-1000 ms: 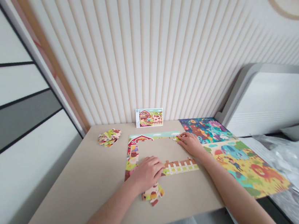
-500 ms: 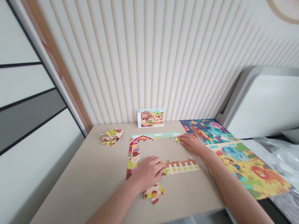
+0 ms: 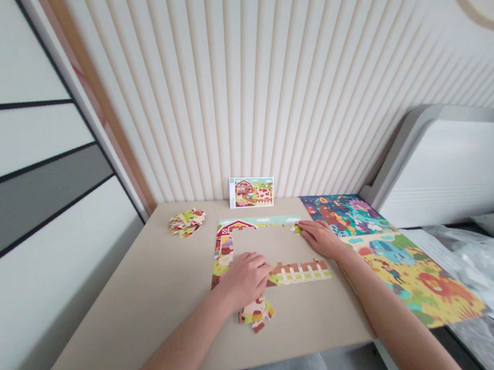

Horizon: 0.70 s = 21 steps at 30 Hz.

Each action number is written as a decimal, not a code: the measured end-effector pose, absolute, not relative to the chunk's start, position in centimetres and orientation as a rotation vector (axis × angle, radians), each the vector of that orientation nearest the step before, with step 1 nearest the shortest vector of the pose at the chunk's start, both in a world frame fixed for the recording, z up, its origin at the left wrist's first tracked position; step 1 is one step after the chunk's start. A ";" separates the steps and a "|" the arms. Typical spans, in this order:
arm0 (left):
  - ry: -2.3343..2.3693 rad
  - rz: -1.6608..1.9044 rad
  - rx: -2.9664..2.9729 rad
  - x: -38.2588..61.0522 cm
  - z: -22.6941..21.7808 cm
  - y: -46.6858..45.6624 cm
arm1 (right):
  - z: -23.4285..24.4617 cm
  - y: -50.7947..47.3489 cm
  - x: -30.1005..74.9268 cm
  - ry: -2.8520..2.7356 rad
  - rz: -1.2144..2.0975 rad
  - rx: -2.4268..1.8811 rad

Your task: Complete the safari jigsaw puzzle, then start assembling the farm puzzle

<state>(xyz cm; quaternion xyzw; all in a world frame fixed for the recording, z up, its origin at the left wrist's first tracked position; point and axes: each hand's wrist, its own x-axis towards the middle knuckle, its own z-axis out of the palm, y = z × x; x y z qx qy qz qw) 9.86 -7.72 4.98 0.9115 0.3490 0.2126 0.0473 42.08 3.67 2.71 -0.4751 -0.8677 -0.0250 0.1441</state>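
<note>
A partly assembled farm jigsaw puzzle lies on the table, with a barn at its upper left and a white fence strip along its bottom. My right hand is at its upper right corner, fingers closed on a small green puzzle piece. Over the lower left part rests my left hand, its slightly bent fingers lying on the puzzle and hiding what is under them. Several loose puzzle pieces lie just below that hand.
A heap of puzzle pieces sits at the table's back left. The reference picture card leans against the ribbed wall. Two finished puzzles, one dark blue and one yellow, lie to the right. Crumpled clear plastic lies beyond them.
The view has shifted slightly. Both hands stay in nearly the same places on the puzzle, the right one still at the green piece.
</note>
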 end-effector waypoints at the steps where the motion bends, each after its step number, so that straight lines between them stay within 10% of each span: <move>1: 1.077 0.649 2.790 9.8 5.1 -7.7 | 2.7 3.6 42.0 -2.495 -0.070 -1.369; 21: 0.942 0.332 2.561 5.6 7.6 -9.5 | 2.1 3.3 43.3 -2.144 0.206 -1.308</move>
